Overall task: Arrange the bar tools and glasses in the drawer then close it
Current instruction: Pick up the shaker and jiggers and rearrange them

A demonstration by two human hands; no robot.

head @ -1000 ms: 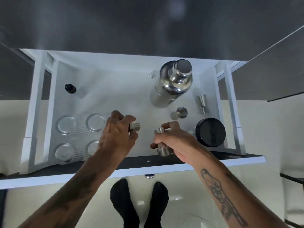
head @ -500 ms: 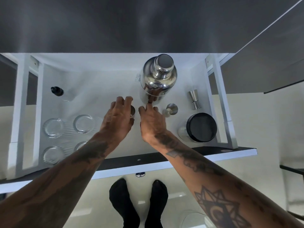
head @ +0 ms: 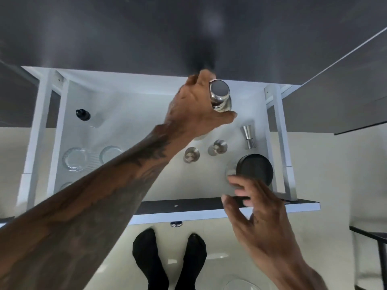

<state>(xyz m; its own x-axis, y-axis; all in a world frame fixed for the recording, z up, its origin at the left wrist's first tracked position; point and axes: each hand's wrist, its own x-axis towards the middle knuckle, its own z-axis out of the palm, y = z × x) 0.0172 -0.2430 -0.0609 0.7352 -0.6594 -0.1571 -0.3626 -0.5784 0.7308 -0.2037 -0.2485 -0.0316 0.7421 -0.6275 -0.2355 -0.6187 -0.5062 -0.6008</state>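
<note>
The white drawer [head: 146,97] stands pulled out below me. My left hand [head: 194,109] is wrapped around the steel cocktail shaker [head: 219,95] at the drawer's back right, only its cap showing. My right hand [head: 257,210] hovers with spread fingers over the drawer's front edge, empty, just in front of a jar with a black lid [head: 254,169]. Two small steel pieces [head: 191,154] [head: 218,147] stand in the middle right, a steel jigger [head: 248,136] by the right wall. Clear glasses [head: 75,159] [head: 110,153] sit at the left, partly hidden by my forearm.
A small bottle with a black cap [head: 83,115] lies at the back left. The dark counter [head: 188,28] overhangs the drawer's back. The drawer's dark front panel [head: 188,206] carries a knob [head: 176,224]. My feet in black socks [head: 169,258] stand on the pale floor below.
My left hand moved from the small steel piece to the shaker and gripped it. My right hand let go of its steel piece and drew back to the front right near the black-lidded jar.
</note>
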